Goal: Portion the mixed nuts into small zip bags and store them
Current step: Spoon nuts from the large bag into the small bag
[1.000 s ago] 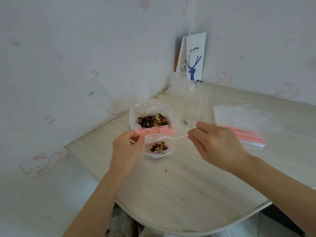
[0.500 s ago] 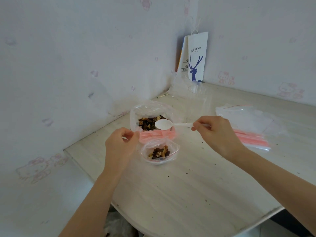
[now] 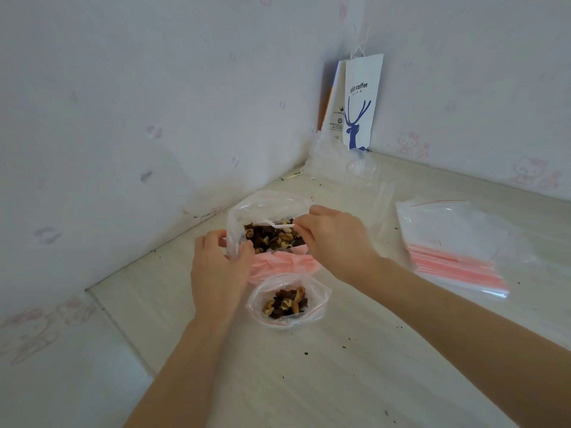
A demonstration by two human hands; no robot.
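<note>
Clear plastic with a pink cuff rolled down at the front makes up the big bag [image 3: 268,204], which stands near the left edge of the tabletop [image 3: 309,384], close to the wall [image 3: 139,118]. Its mouth is wide open and the mixed nuts [image 3: 273,239] show dark and tan inside. Your left hand [image 3: 220,268] has the bag's left rim: the fingers and thumb are curled in and pinch the plastic between them. Your right hand [image 3: 338,239] reaches in from the other side with its fingertips closed on the handle of a white plastic spoon [image 3: 279,225]. The spoon lies roughly level across the mouth of the bag, with its bowl end down among the nuts. Whether it carries anything you cannot tell from here. Just in front of the big bag, toward the near edge and touching the pink cuff, the small zip bag [image 3: 318,299] lies open with a red line along its lip and a small heap of nuts in its middle. Neither hand touches it. Toward the right edge, well apart from both bags, a flat stack of zip bags [image 3: 454,251] lies with its pink strips lined up along the nearer side. In the far corner a white paper bag [image 3: 361,103] with a blue deer stands upright against the wall, and dark crumbs [image 3: 349,339] are scattered over the wood nearest you
</note>
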